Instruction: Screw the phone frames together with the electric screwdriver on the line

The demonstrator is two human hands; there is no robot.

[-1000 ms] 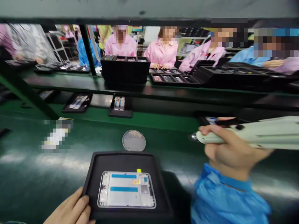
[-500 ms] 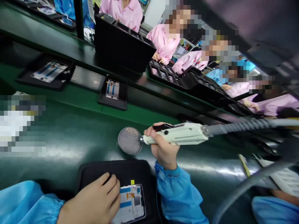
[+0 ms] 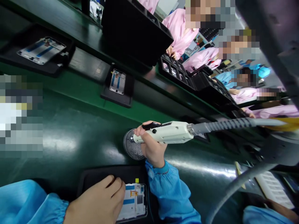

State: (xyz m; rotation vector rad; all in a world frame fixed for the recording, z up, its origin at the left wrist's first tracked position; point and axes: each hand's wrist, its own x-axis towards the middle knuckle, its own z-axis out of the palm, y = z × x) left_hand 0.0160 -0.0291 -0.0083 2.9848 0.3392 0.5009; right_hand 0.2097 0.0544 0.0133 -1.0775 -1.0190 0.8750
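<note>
My right hand (image 3: 150, 147) is wrapped round a cream electric screwdriver (image 3: 167, 133) with a grey cable running off to the right. Its tip sits over a round metal mesh dish (image 3: 132, 147) on the green table. My left hand (image 3: 99, 202) lies flat, fingers together, on a silver phone frame (image 3: 134, 200) with blue strips. That frame rests in a black tray (image 3: 93, 179) at the near edge. Both sleeves are blue.
Two more black trays with phone frames (image 3: 118, 82) (image 3: 40, 51) lie on the belt behind. Stacked black trays (image 3: 137, 31) stand on the far shelf, where people in pink and blue coats work. A white ribbed part (image 3: 273, 188) lies at the right.
The view has tilted and dropped. My right hand carried the screwdriver leftwards onto the mesh dish. My left hand moved from the tray's corner onto the phone frame.
</note>
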